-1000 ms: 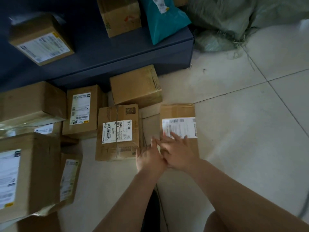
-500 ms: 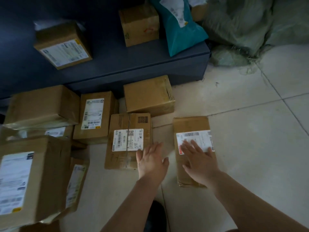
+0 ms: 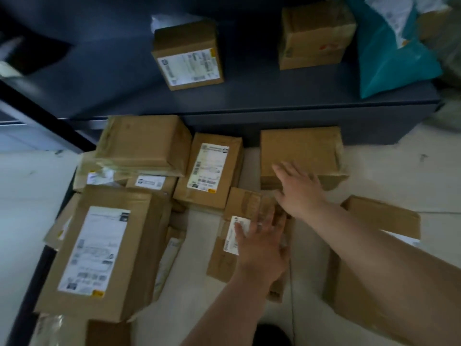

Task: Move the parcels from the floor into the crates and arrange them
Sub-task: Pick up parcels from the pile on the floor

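Note:
Several brown cardboard parcels lie on the pale tiled floor in front of a dark blue crate (image 3: 249, 106). My left hand (image 3: 262, 242) lies flat, fingers spread, on a middle parcel (image 3: 224, 260) with a white label. My right hand (image 3: 298, 189) reaches forward with fingers apart and touches the near edge of a plain brown parcel (image 3: 299, 148) against the crate. My right forearm crosses over another parcel (image 3: 381, 213) at the right. Neither hand has closed on anything.
On the crate sit a labelled box (image 3: 187, 58), a plain box (image 3: 314, 33) and a teal mailer bag (image 3: 389, 56). A big labelled box (image 3: 99, 258), a stacked pile (image 3: 142, 143) and a flat labelled parcel (image 3: 212, 171) crowd the left.
My right hand left the labelled parcel at the right and reached forward to the plain parcel. My left hand slid onto the middle parcel. The view swung left.

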The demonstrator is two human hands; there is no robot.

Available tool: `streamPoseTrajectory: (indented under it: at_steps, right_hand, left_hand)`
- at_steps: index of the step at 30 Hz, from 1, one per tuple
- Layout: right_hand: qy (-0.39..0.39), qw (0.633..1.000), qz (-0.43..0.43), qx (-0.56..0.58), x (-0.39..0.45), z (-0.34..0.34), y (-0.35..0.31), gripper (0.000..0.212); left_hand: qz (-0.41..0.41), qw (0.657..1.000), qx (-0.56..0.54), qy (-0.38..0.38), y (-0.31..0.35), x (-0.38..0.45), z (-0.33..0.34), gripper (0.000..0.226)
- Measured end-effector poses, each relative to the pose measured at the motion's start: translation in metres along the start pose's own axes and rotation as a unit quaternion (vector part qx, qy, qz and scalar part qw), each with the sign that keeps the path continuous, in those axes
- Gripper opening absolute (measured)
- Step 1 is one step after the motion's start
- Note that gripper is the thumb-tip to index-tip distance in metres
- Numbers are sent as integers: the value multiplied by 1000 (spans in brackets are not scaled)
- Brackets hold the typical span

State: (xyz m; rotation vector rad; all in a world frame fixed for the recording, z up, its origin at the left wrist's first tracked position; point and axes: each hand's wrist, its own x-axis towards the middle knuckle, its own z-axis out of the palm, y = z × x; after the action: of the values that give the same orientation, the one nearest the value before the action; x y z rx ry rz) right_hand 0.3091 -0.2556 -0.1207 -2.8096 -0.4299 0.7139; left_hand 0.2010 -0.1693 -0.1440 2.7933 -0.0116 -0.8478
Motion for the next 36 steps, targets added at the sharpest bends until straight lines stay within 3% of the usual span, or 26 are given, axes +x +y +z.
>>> streamPoseTrajectory:
  at_steps: [5,7,10,13,14,16,18,20,23,27,32,36]
  right_hand:
    - [-47,997,-59,-15,7,25,-39,70]
    - [-59,993,-97,-23,9,37,-52,68]
    - [-78,987,-139,-29,20,48,-73,61]
    - [-41,993,-95,57,34,55,-83,62]
    - [-8,991,-47,126,37,53,-85,61]
    - [13,964,72,254,40,46,-85,58]
    - [-65,938,136,313,44,44,-84,56]
    - [-106,917,135,359,48,45,-85,56]
    - [-80,900,104,415,52,54,-84,62]
    - [-28,889,103,446,47,48,-82,61]
    - [34,837,82,540,26,25,-81,69]
    - [80,808,48,582,-11,5,-81,65]
  left_hand:
    - [3,1000,-16,-25,-3,-31,14,59]
    - [3,996,-81,46,-10,-36,14,50]
    - [-52,962,-196,185,-35,-34,2,45]
    - [-148,929,-226,252,-70,-20,-8,34]
    - [-203,908,-261,259,-82,-11,-13,27]
    - [-315,834,-365,269,-103,11,-22,36]
    - [-361,767,-452,278,-119,32,-32,47]
    - [-365,729,-513,270,-128,47,-41,66]
    - [-375,667,-587,266,-128,57,-49,96]
    - [-374,717,-531,252,-122,54,-51,84]
    - [-284,696,-573,327,-98,28,-71,70]
    - [-252,720,-540,356,-82,-5,-90,65]
